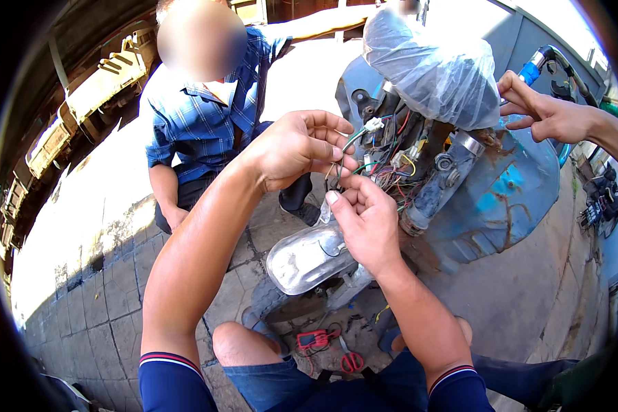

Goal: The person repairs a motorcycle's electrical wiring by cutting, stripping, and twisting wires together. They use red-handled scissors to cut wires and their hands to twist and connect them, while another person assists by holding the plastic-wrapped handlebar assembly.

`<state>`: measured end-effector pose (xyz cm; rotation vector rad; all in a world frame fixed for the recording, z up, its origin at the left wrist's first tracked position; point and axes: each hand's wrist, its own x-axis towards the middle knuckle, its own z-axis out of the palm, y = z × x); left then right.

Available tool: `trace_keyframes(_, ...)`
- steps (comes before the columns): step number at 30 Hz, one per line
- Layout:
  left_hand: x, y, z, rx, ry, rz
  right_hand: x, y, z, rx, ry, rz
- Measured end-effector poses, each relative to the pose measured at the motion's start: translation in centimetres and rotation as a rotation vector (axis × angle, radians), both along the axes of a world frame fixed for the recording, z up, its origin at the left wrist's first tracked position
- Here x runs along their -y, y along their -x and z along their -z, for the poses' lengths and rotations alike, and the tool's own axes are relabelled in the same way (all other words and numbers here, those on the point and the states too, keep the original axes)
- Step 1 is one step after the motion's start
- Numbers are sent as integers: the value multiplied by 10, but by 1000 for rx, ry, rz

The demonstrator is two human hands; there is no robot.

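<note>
Thin wires [338, 167] are held between the fingertips of the left hand [309, 147] and the right hand [367, 220], just left of the middle of the scene; both grips are narrow, the left above and farther off, the right nearer. By which fingers each strand is pinched cannot be told. A white connector [373, 124] is seen just beyond the left fingertips. To the right, a tangle of coloured wires [398, 175] is exposed on a worn vehicle front, with a blue, rust-marked panel [505, 196] set farther right and its top covered by a clear plastic bag [443, 75]. A rounded silver metal piece [307, 257] is placed near, below the hands. On the paved ground [110, 336], a red meter [313, 339] and red-handled scissors [351, 361] are laid. At far left, a person in a blue plaid shirt [254, 65] is seen; at far right, another person's hand [546, 113] is raised beside the bag.
</note>
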<state>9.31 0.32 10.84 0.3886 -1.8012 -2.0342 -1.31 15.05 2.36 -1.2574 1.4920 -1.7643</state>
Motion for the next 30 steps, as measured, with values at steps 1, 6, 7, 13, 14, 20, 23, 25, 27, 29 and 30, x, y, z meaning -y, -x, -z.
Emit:
trace_keyframes(1, -2, 0, 0, 4, 15, -3, 3, 1, 1, -24, 3, 10)
trace_keyframes(6, -4, -2, 2, 28, 129, -76, -5, 2, 4, 1, 44, 85)
trace_keyframes(7, -3, -3, 3, 43, 162, -90, -8, 4, 7, 1, 89, 111)
trace_keyframes(13, 4, -8, 19, 25, 168, -124, -24, 10, 1, 177, 91, 45)
trace_keyframes(14, 4, -7, 20, 20, 200, -146, -25, 11, 1, 180, 99, 45)
trace_keyframes(20, 2, -4, 20, 40, 446, -373, -29, 15, 1, 153, 68, 60)
trace_keyframes(23, -6, -7, 12, 35, 396, -387, -32, 20, 2, 138, 42, 59)
trace_keyframes(25, -7, -5, 16, 25, 465, -413, -34, 22, 3, 143, 34, 55)
trace_keyframes(27, -5, -4, 23, 28, 656, -453, -35, 23, 4, 163, 34, 43)
trace_keyframes(29, 3, -6, 35, 44, 972, -505, -34, 22, 6, 195, 56, 30)
trace_keyframes(30, 4, -3, 40, 27, 1039, -495, -34, 23, 6, 207, 68, 31)
